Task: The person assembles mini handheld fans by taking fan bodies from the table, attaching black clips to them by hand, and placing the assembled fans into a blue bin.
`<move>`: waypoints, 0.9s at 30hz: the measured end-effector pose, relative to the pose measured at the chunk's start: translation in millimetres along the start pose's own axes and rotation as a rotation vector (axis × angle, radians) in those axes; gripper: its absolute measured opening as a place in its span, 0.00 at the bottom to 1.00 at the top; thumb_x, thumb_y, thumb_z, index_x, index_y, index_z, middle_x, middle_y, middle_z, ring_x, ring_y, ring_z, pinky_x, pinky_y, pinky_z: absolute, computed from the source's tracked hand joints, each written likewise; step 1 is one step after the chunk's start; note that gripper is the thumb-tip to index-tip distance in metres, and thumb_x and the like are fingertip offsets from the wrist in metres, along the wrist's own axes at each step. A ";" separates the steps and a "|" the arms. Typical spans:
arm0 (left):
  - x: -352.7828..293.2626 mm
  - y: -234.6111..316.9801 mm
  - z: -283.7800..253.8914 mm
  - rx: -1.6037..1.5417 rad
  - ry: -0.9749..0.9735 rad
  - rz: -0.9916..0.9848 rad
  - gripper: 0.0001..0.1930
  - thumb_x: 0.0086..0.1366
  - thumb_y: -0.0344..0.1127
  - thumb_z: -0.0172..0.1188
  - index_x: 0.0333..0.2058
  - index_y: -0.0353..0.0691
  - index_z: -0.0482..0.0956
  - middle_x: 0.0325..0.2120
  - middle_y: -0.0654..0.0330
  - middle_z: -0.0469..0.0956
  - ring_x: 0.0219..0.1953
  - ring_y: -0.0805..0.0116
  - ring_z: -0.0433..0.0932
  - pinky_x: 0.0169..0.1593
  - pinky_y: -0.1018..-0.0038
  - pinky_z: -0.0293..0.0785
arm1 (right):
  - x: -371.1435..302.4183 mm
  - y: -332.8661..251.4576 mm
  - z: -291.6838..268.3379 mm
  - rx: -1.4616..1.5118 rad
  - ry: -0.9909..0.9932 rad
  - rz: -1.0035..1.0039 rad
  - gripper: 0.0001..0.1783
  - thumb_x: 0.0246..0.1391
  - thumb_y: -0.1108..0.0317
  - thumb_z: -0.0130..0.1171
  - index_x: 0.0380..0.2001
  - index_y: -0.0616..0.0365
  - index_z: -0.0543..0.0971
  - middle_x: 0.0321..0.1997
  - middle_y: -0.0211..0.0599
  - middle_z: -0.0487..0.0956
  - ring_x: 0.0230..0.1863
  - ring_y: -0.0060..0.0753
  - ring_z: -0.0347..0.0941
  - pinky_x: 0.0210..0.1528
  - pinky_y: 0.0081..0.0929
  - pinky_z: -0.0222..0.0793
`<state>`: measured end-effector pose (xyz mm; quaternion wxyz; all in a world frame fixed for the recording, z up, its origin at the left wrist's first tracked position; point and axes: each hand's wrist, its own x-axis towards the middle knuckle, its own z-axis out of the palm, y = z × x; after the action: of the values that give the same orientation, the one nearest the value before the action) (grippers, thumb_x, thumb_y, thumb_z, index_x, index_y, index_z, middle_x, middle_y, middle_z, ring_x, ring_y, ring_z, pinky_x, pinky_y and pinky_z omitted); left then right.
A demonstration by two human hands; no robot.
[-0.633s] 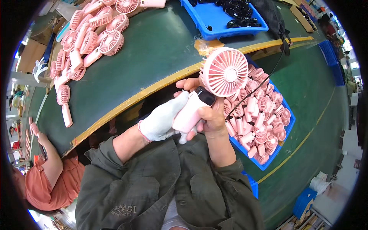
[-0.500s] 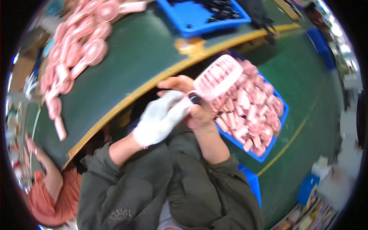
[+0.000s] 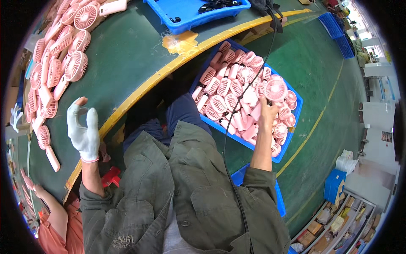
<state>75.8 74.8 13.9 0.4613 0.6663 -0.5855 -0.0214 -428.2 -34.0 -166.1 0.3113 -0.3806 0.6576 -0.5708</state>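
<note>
My right hand (image 3: pixel 269 113) is closed round the handle of a pink handheld fan (image 3: pixel 275 88), at the right side of a blue crate (image 3: pixel 293 127). The round grille of that fan faces up, and a dark collar shows by my fingers. Many similar pink fans (image 3: pixel 224 86) fill the crate, lying at all angles. My left hand (image 3: pixel 86 134), in a white glove with bare fingertips, is raised by the table's yellow edge. Its fingers are bent and apart, with nothing in them. Nearest to it is a heap of pink fans (image 3: pixel 54 73) on the green table (image 3: pixel 122 55).
A blue tray (image 3: pixel 186 26) with black parts stands at the table's far side. A black cable (image 3: pixel 225 146) hangs across the crate and my jacket. At lower left a co-worker's arm (image 3: pixel 53 205) reaches over the table. Shelves (image 3: pixel 325 228) stand at lower right.
My hands were together round a pink fan in front of me. Now the left has moved away to the left, and the right has carried a fan over the crate.
</note>
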 end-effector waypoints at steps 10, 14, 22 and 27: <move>19.5 -49.5 -49.1 0.915 0.043 0.020 0.24 0.57 0.45 0.64 0.50 0.38 0.74 0.52 0.50 0.72 0.56 0.51 0.68 0.59 0.61 0.63 | 47.2 70.4 -4.9 -0.364 0.124 -0.140 0.08 0.49 0.71 0.60 0.26 0.69 0.78 0.23 0.35 0.77 0.27 0.26 0.69 0.31 0.29 0.66; 31.2 -66.4 -60.6 0.730 -0.189 -0.243 0.23 0.60 0.48 0.59 0.46 0.36 0.76 0.49 0.47 0.75 0.53 0.49 0.72 0.55 0.62 0.67 | 29.2 -42.7 22.7 -0.180 0.140 -0.223 0.07 0.52 0.76 0.56 0.21 0.64 0.76 0.20 0.28 0.72 0.21 0.18 0.65 0.24 0.21 0.65; 76.6 -69.5 -49.8 0.759 0.039 0.174 0.21 0.58 0.45 0.61 0.43 0.34 0.76 0.45 0.51 0.75 0.49 0.53 0.73 0.54 0.63 0.68 | 4.2 -245.2 169.4 -0.218 -0.331 -0.806 0.04 0.53 0.76 0.60 0.29 0.67 0.78 0.29 0.30 0.74 0.29 0.18 0.68 0.31 0.16 0.65; 119.1 -97.2 -27.6 0.739 -0.181 -0.034 0.22 0.61 0.50 0.54 0.39 0.32 0.74 0.39 0.46 0.76 0.41 0.50 0.76 0.45 0.60 0.72 | 47.4 -266.6 284.3 -0.566 -0.530 -1.081 0.10 0.49 0.66 0.63 0.28 0.63 0.80 0.27 0.42 0.76 0.28 0.39 0.75 0.34 0.31 0.71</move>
<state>202.7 -15.0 28.5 0.1358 0.7928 -0.5810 0.1245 -174.1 -236.3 54.5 0.0203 -0.8513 0.3999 -0.3389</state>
